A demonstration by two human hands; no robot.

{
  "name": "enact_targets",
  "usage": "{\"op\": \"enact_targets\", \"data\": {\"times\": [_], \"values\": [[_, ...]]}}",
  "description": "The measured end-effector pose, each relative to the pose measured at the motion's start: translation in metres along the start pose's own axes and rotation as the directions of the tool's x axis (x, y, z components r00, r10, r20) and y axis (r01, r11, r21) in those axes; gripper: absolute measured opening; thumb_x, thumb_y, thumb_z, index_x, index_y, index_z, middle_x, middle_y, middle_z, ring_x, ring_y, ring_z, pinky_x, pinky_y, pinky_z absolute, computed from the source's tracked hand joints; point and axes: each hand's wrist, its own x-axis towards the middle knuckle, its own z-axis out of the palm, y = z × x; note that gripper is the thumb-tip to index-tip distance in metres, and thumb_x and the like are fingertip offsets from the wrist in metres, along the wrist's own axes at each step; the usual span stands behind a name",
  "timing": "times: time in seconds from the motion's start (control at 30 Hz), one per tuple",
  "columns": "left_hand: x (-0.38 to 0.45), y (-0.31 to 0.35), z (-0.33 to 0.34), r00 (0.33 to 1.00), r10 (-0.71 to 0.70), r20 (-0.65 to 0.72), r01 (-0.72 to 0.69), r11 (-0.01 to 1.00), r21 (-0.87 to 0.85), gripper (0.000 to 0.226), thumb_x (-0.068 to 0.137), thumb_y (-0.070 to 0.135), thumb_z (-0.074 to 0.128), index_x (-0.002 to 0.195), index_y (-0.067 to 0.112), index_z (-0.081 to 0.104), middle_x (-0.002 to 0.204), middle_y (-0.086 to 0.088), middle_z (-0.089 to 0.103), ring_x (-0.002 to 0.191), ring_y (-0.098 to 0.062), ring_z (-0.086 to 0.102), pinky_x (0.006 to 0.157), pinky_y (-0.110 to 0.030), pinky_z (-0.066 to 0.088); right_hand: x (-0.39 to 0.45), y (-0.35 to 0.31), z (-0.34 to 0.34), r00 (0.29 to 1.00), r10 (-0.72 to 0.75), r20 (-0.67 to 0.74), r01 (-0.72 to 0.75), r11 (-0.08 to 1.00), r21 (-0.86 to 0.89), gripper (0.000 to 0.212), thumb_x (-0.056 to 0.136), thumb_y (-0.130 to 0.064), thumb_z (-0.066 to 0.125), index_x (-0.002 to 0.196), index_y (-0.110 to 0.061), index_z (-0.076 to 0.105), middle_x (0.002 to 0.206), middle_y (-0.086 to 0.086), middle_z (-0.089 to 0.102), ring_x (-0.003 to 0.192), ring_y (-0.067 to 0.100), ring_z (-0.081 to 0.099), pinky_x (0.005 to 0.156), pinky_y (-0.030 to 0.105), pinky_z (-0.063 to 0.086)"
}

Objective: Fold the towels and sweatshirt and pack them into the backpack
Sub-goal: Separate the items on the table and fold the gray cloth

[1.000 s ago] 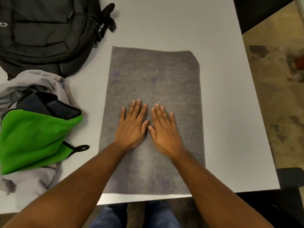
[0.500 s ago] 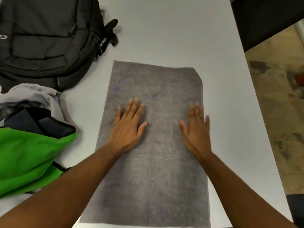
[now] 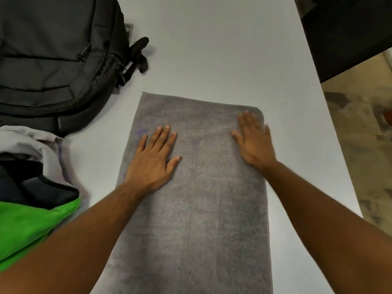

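A grey towel (image 3: 203, 204) lies flat and lengthwise on the white table (image 3: 222, 49). My left hand (image 3: 154, 158) presses flat on its left half, fingers straight and spread. Near the towel's far right corner my right hand (image 3: 253, 141) lies flat as well, a little blurred. A black backpack (image 3: 55, 58) lies at the far left, zipped as far as I can tell. At the left edge is a heap of clothes: a light grey garment (image 3: 31, 139), a dark piece (image 3: 36, 189) and a bright green cloth (image 3: 27, 225).
The table's right edge (image 3: 331, 145) runs diagonally, with mottled floor (image 3: 360, 155) beyond it. A dark object (image 3: 347, 28) stands past the far right corner. Bare table surface lies beyond the towel and to its right.
My right hand has slid from the towel's middle out to the right edge and up toward the far right corner. The left hand stayed pressed on the left half. The camera tilted closer.
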Motion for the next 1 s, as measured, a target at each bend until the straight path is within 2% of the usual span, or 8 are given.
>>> {"op": "enact_targets", "data": {"times": [0.2,0.27,0.33,0.4,0.47,0.63,0.8,1.0], "values": [[-0.002,0.002,-0.003,1.0,-0.009,-0.006,0.009,0.999,-0.035,0.068,0.106,0.061,0.013,0.163,0.029,-0.003,0.17,0.004,-0.012,0.156,-0.011,-0.015,0.128,-0.046,-0.003,0.029,0.041,-0.023,0.981,0.192,-0.008,-0.191,0.981,0.041,0.07,0.106,-0.057,0.023,0.163,-0.018,0.008,0.17,0.008,0.004,0.157,0.026,0.004,0.125,0.054,0.011],[0.003,0.006,-0.009,0.995,-0.044,-0.092,0.032,0.991,-0.128,0.059,0.108,0.053,0.023,0.161,0.026,0.025,0.169,0.002,0.018,0.157,-0.015,0.012,0.126,-0.045,0.013,0.037,0.04,-0.027,0.986,0.164,-0.031,-0.159,0.981,0.112,0.065,0.108,-0.046,0.034,0.162,-0.017,0.014,0.17,0.008,0.011,0.156,0.026,0.012,0.125,0.053,0.018],[0.019,0.007,-0.018,0.973,-0.092,-0.213,0.042,0.972,-0.229,0.043,0.109,0.041,0.033,0.142,0.02,0.051,0.149,-0.001,0.051,0.138,-0.02,0.044,0.114,-0.043,0.032,0.043,0.035,-0.032,0.99,0.133,-0.049,-0.126,0.983,0.131,0.061,0.107,-0.036,0.044,0.161,-0.018,0.021,0.166,0.009,0.024,0.153,0.03,0.023,0.123,0.052,0.025],[0.046,0.006,-0.03,0.95,-0.157,-0.271,0.072,0.951,-0.3,0.031,0.107,0.03,0.042,0.13,0.016,0.058,0.131,-0.004,0.061,0.118,-0.023,0.054,0.101,-0.039,0.041,0.048,0.03,-0.037,0.989,0.13,-0.071,-0.122,0.986,0.116,0.06,0.104,-0.029,0.053,0.158,-0.018,0.029,0.159,0.013,0.037,0.145,0.034,0.035,0.118,0.052,0.033],[0.075,-0.003,-0.04,0.93,-0.235,-0.282,0.131,0.93,-0.343,0.029,0.105,0.021,0.046,0.129,0.012,0.059,0.127,-0.008,0.062,0.114,-0.025,0.056,0.095,-0.033,0.042,0.054,0.028,-0.042,0.987,0.15,-0.065,-0.141,0.982,0.128,0.06,0.1,-0.026,0.06,0.155,-0.016,0.037,0.151,0.015,0.044,0.138,0.035,0.042,0.114,0.051,0.038],[0.124,-0.034,-0.065,0.907,-0.417,-0.059,0.364,0.847,-0.388,0.063,0.095,-0.001,0.045,0.156,0.013,0.037,0.164,-0.007,0.033,0.147,-0.027,0.036,0.121,-0.039,0.029,0.067,0.028,-0.052,0.969,0.245,-0.035,-0.235,0.954,0.185,0.04,0.089,-0.025,0.075,0.125,-0.014,0.065,0.124,0.01,0.062,0.11,0.03,0.06,0.086,0.038,0.05],[0.142,-0.053,-0.069,0.934,-0.356,-0.017,0.348,0.922,-0.172,0.06,0.094,-0.001,0.047,0.152,0.014,0.038,0.143,-0.011,0.039,0.106,-0.042,0.059,0.093,-0.051,0.051,0.065,0.023,-0.053,0.967,0.246,-0.065,-0.228,0.952,0.206,0.01,0.086,-0.012,0.071,0.09,-0.017,0.062,0.097,0.0,0.062,0.088,0.02,0.059,0.07,0.029,0.041],[0.15,-0.053,-0.069,0.915,-0.401,-0.052,0.388,0.907,-0.164,0.019,0.092,-0.001,0.05,0.107,0.009,0.057,0.114,-0.013,0.05,0.085,-0.032,0.055,0.073,-0.042,0.047,0.064,0.018,-0.068,0.952,0.307,-0.002,-0.281,0.874,0.396,0.013,0.088,-0.016,0.075,0.087,-0.011,0.062,0.08,0.0,0.065,0.07,0.013,0.06,0.064,0.027,0.047]]}}
